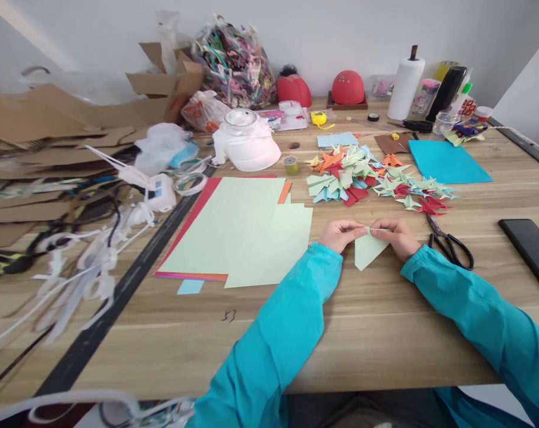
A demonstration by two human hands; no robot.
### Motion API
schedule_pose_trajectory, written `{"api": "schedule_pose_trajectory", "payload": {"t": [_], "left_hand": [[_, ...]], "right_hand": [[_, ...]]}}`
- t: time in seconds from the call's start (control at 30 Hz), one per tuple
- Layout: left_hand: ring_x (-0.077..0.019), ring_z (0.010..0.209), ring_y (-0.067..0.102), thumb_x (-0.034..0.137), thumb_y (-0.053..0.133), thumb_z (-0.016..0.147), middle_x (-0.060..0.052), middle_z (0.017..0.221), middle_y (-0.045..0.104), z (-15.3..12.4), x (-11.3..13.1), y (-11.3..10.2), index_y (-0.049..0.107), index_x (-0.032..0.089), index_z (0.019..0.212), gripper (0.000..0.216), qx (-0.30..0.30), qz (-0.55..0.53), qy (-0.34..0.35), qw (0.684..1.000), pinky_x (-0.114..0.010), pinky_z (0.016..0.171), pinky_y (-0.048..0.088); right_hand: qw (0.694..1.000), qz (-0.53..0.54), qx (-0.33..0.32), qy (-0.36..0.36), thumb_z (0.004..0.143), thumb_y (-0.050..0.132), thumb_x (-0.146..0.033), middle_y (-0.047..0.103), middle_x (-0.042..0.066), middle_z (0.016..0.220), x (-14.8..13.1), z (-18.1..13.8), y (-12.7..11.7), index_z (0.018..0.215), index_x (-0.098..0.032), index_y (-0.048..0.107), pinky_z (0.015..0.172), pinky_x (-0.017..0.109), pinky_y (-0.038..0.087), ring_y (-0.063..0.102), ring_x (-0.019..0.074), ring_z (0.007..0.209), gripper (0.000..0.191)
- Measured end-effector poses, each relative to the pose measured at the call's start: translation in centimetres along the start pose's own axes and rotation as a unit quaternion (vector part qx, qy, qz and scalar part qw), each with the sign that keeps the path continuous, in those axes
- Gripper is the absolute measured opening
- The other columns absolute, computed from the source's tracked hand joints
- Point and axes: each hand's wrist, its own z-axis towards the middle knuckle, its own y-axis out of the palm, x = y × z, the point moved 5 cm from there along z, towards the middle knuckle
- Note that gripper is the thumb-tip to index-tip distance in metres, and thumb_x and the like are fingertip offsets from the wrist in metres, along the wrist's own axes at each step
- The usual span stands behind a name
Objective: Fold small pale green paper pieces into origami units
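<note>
Pale-green folded paper [368, 251] sits right of ctr, held up btwn both hands, pointed end down. From far left: flat cardboard [28, 119] heaped at the upper-left edge; next, a white plastic bag [151, 148], crumpled, contents can't tell. Above it, upper left of ctr, an open cardboard box [184, 77], flaps up, w/ clear plastic wrap [167, 32] sticking out the top. Then an orange-printed plastic bag [204, 112], contents hidden, & pale-green sheets [225, 229] stacked over red & orange ones, mid-left of frame. Upper ctr: big clear bag [236, 65] stuffed full w/ multicolored strips. L hand [339, 234] pinches the folded paper's top edge, thumb & fingertips together. Behind it, pile of folded paper stars [359, 169], mixed colors. Upper right, clear plastic box [382, 87] w/ smth pink inside. R hand [397, 236] grips the same paper's right corner, fingertips nearly meeting the L ones. Further right, top: clear jar [425, 98] w/ pink in it, & a clear plastic cup [445, 123], contents unclear. Black-handled scissors [452, 246] lie just beside the right cuff; black phone [530, 252] at the right edge.
</note>
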Motion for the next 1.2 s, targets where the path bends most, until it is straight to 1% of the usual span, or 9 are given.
{"api": "schedule_pose_trajectory", "payload": {"t": [0.13,0.43,0.57,0.73,0.9,1.03,1.2], "left_hand": [[-0.0137,0.066,0.058,0.031,0.076,0.053,-0.003,0.067,0.066,0.04,-0.25,-0.08,0.07,0.015,0.069,0.024,-0.007,-0.013,-0.013,1.0,-0.029,0.068,0.044],[-0.0141,0.065,0.059,0.034,0.077,0.051,-0.004,0.068,0.068,0.06,-0.48,-0.17,0.07,0.014,0.07,0.028,0.016,-0.033,-0.029,0.999,-0.03,0.068,0.046],[-0.014,0.063,0.059,0.035,0.076,0.052,-0.004,0.067,0.067,0.1,-0.63,-0.33,0.069,0.013,0.07,0.029,0.028,-0.034,-0.032,0.998,-0.03,0.067,0.046],[-0.0146,0.062,0.06,0.035,0.077,0.05,-0.004,0.066,0.067,0.2,-0.74,-0.49,0.069,0.013,0.069,0.03,0.039,-0.039,-0.035,0.998,-0.03,0.067,0.047],[-0.0146,0.063,0.06,0.036,0.077,0.051,-0.004,0.067,0.067,0.28,-0.72,-0.5,0.07,0.013,0.07,0.031,0.039,-0.037,-0.031,0.998,-0.03,0.066,0.047],[-0.0141,0.061,0.06,0.037,0.077,0.05,-0.004,0.066,0.067,0.24,-0.76,-0.54,0.069,0.013,0.07,0.032,0.045,-0.032,-0.033,0.998,-0.029,0.064,0.047],[-0.0127,0.058,0.058,0.038,0.076,0.051,-0.003,0.064,0.066,0.01,-0.64,-0.46,0.069,0.013,0.069,0.031,0.071,-0.015,-0.029,0.997,-0.027,0.059,0.045]], "right_hand": [[1.0,0.007,-0.003,-0.003,0.061,0.069,-0.039,0.059,0.0,0.059,0.07,0.06,-0.04,0.065,-0.015,0.063,0.054,0.025,0.036,0.049,0.0111,0.055,0.025],[1.0,0.015,-0.013,-0.014,0.064,0.067,-0.04,0.057,-0.001,0.061,0.04,0.08,0.17,0.067,-0.015,0.062,0.057,0.024,0.036,0.048,0.0104,0.058,0.025],[1.0,-0.001,-0.024,-0.019,0.067,0.065,-0.042,0.056,-0.001,0.061,0.16,0.18,0.24,0.069,-0.015,0.063,0.057,0.024,0.036,0.047,0.0104,0.058,0.027],[0.998,-0.045,-0.015,-0.044,0.068,0.063,-0.044,0.06,0.001,0.067,0.19,0.41,0.07,0.072,-0.015,0.066,0.061,0.026,0.038,0.049,0.0123,0.062,0.029],[0.999,-0.039,-0.005,-0.028,0.066,0.064,-0.044,0.062,0.002,0.067,0.21,0.39,0.1,0.073,-0.015,0.067,0.062,0.027,0.04,0.052,0.0135,0.063,0.03],[1.0,-0.026,0.001,-0.015,0.065,0.065,-0.041,0.063,0.002,0.066,0.35,0.31,0.04,0.074,-0.015,0.068,0.061,0.026,0.04,0.052,0.0128,0.062,0.028],[0.998,-0.051,-0.014,-0.035,0.069,0.062,-0.044,0.062,0.002,0.066,0.2,0.23,0.11,0.074,-0.014,0.068,0.06,0.025,0.04,0.052,0.013,0.061,0.03]]}}
